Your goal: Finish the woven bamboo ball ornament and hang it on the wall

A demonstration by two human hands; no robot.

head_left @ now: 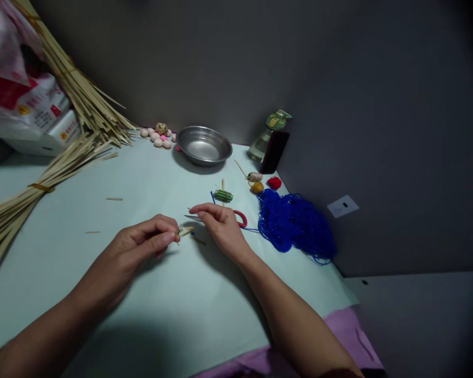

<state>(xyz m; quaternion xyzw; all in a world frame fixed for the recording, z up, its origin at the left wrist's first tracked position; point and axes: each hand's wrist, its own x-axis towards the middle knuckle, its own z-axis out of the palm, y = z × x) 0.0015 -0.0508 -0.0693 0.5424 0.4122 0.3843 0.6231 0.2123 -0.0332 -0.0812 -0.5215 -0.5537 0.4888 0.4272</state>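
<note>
My left hand (pixel 147 241) is closed, with thumb and fingertips pinching a small piece of folded straw-coloured strip (pixel 186 231) whose ends stick out to the right. My right hand (pixel 220 226) is closed around the middle of a pair of scissors (pixel 242 218). Their pointed blade shows left of the fingers and the red handle loop to the right; the rest is hidden by the hand. Below the blade, a short strip offcut (pixel 199 241) lies on the table. Just beyond my right hand is a green thread-wrapped bundle (pixel 223 196).
A tangled blue cord heap (pixel 295 223) lies right, near red (pixel 274 182) and yellow (pixel 257 187) yarn balls. A metal bowl (pixel 204 146), pale egg-like pieces (pixel 157 138), a bottle (pixel 266 139) and dark phone-like slab (pixel 275 152) stand behind. Strip bundles (pixel 39 190) and packages (pixel 43 107) occupy the left.
</note>
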